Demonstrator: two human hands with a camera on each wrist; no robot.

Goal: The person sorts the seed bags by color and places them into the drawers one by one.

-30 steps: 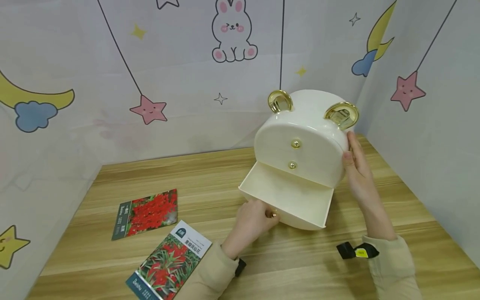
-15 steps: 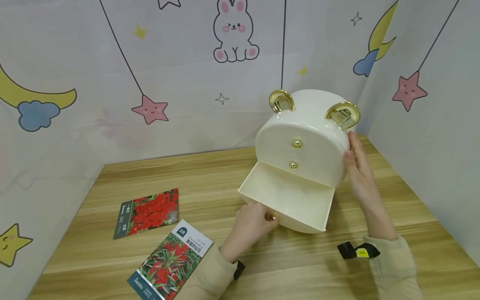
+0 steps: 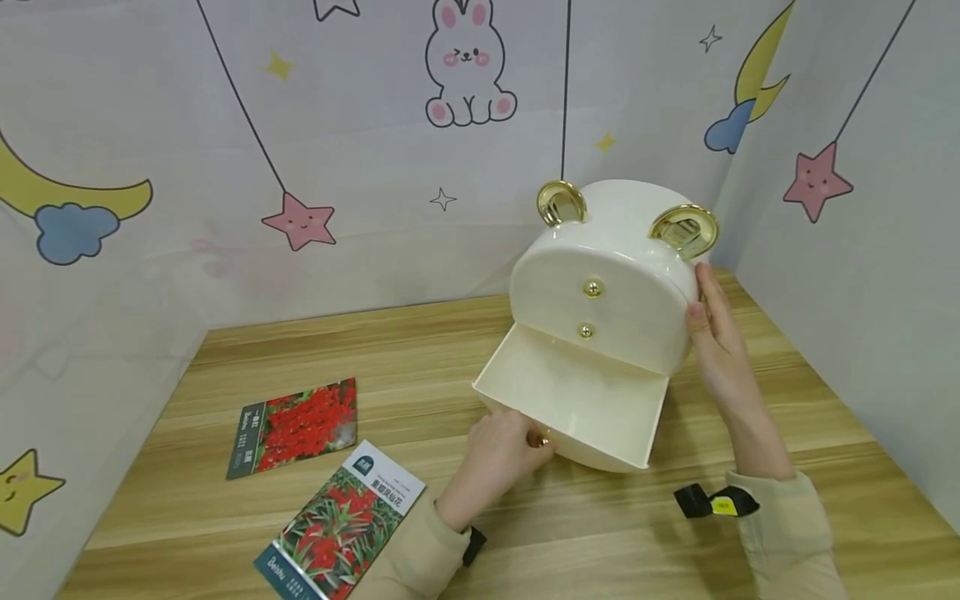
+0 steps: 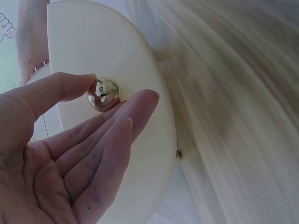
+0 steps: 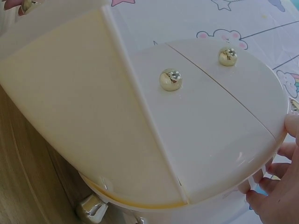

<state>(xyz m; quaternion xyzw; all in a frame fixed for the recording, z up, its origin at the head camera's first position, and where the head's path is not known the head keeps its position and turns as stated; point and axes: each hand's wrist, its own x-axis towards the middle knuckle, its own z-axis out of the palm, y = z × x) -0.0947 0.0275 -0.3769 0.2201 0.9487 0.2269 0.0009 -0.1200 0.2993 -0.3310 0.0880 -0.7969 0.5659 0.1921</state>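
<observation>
A white, round-topped drawer box stands on the table, tilted back a little, with gold ears on top. Its bottom drawer is pulled well out. My left hand pinches that drawer's gold knob between thumb and fingers. On the box's right side rests my right hand, its thumb at the front edge and its fingers extended along the side, steadying it. The two drawers above are closed, each with a gold knob.
Two flower seed packets lie on the left of the wooden table: a red-flowered one farther back, and a taller one beside my left sleeve. A patterned wall sheet stands behind the box and at both sides.
The bottom drawer has slid slightly farther out towards me, with my left hand still on its knob. My right hand and the seed packets have stayed in place.
</observation>
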